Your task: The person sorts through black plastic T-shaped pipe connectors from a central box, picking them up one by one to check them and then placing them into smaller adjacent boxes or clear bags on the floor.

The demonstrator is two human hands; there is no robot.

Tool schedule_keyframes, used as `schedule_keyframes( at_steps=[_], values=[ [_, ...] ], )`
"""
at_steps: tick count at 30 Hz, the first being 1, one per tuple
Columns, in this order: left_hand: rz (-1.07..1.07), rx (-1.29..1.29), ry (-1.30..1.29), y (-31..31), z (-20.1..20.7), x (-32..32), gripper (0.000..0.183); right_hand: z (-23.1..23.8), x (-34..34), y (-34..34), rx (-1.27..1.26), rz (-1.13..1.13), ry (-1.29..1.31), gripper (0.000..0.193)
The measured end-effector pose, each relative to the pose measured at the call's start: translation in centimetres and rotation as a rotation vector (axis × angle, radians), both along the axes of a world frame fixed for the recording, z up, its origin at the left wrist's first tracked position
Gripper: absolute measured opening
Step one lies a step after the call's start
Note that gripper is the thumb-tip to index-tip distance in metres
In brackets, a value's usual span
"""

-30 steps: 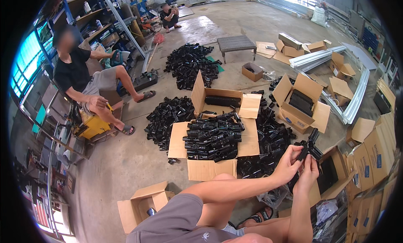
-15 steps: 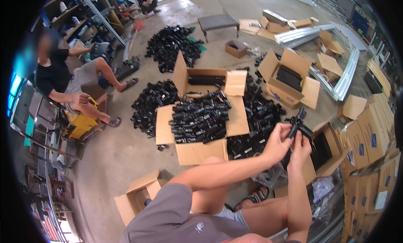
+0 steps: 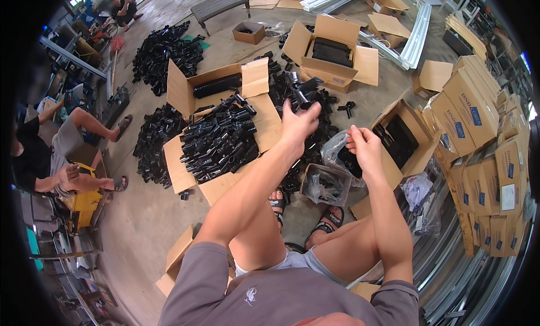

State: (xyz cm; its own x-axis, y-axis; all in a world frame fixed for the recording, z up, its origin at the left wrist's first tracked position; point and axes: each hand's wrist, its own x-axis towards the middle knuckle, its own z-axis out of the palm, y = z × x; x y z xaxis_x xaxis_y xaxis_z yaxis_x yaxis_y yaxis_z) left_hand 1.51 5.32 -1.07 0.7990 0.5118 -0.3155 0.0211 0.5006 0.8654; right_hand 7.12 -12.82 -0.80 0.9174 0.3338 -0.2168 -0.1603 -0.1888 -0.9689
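Head view, left hand (image 3: pixel 302 123): fingers closed around a black fitting (image 3: pixel 304 99).
Right hand (image 3: pixel 364 148): fingertips bunched, near a clear bag (image 3: pixel 334 147); cannot tell whether anything small is pinched.
Black fitting: at the left fingertips, over the dark pile (image 3: pixel 328 122).
Carton (image 3: pixel 392 167): open, just right of the right hand (black parts inside).
Change: half a second ago both hands met at a fitting; now they are apart. Two-handed handling appears finished, leaving one-handed carrying.
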Motion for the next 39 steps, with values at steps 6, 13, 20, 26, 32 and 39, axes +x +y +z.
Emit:
schedule_keyframes(
  at_steps=[6, 13, 20, 26, 32, 39],
  values=[
    [-0.552, 0.031, 0.306, -6.5, -1.2, -3.0, 0.065, -1.8, 0.3, -0.3, -0.021, 0.052, -0.065, 0.034],
    [-0.203, 0.67, -0.011, -8.2, -2.3, -0.5, 0.062, 1.5, -2.4, 0.2, 0.248, 0.108, 0.366, 0.067],
    [-0.143, 0.488, 0.286, 3.2, -8.6, 0.8, 0.041, 4.1, 0.0, -2.2, 0.275, -0.081, -0.059, 0.037],
    [-0.353, 0.524, 0.369, 5.3, -5.9, -0.9, 0.041, -0.6, 9.2, -17.0, 0.43, -0.662, -0.025, 0.036],
    [-0.56, 0.759, 0.453, 4.3, -4.4, -1.7, 0.046, -15.7, 4.5, -20.9, -0.289, -0.472, -0.25, 0.027],
    [-0.802, 0.723, 0.361, 4.2, -5.5, -2.6, 0.042, -22.5, -7.1, -26.3, -0.836, -0.792, -0.084, 0.026]
  ],
)
